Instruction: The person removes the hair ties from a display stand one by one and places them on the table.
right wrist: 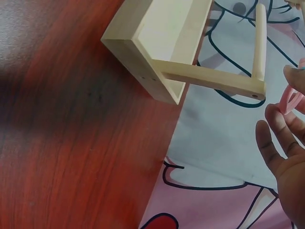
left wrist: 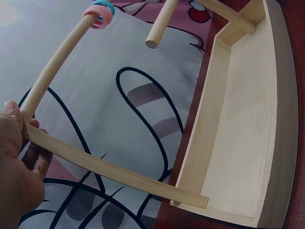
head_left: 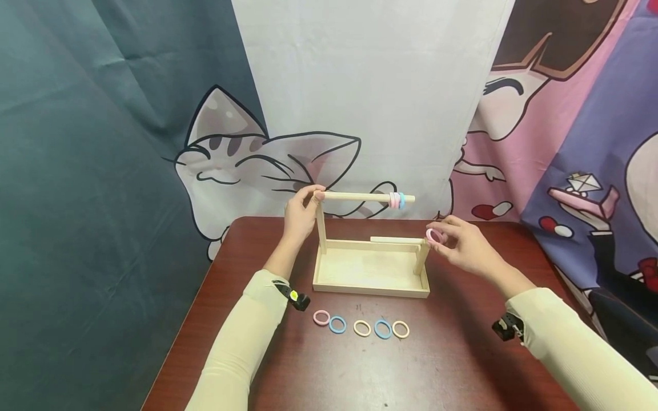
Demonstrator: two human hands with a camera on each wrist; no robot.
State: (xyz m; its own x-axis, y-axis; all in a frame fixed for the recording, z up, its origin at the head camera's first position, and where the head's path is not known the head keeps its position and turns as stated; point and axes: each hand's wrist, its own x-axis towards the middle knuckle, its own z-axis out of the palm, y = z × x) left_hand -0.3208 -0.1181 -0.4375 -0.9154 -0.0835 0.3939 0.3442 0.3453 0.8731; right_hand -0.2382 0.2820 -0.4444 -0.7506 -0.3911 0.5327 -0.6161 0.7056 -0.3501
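Note:
My left hand (head_left: pixel 300 216) grips the top corner of the tall post (head_left: pixel 321 228) on a wooden rack, where the upper rod (head_left: pixel 354 196) joins it. Pink and blue rings (left wrist: pixel 98 15) hang on that rod near its free end. My right hand (head_left: pixel 466 244) pinches a pink ring (right wrist: pixel 285 101) between thumb and fingers, just right of the short post (head_left: pixel 421 258). From this post's top the lower rod (head_left: pixel 396 240) points left. Both posts stand in a shallow wooden tray (head_left: pixel 367 268).
In front of the tray, several loose rings lie in a row on the red-brown table (head_left: pixel 360 377): a pink ring (head_left: pixel 321 311), blue ones and pale yellow ones. A cartoon-printed curtain (head_left: pixel 411 85) hangs behind the table.

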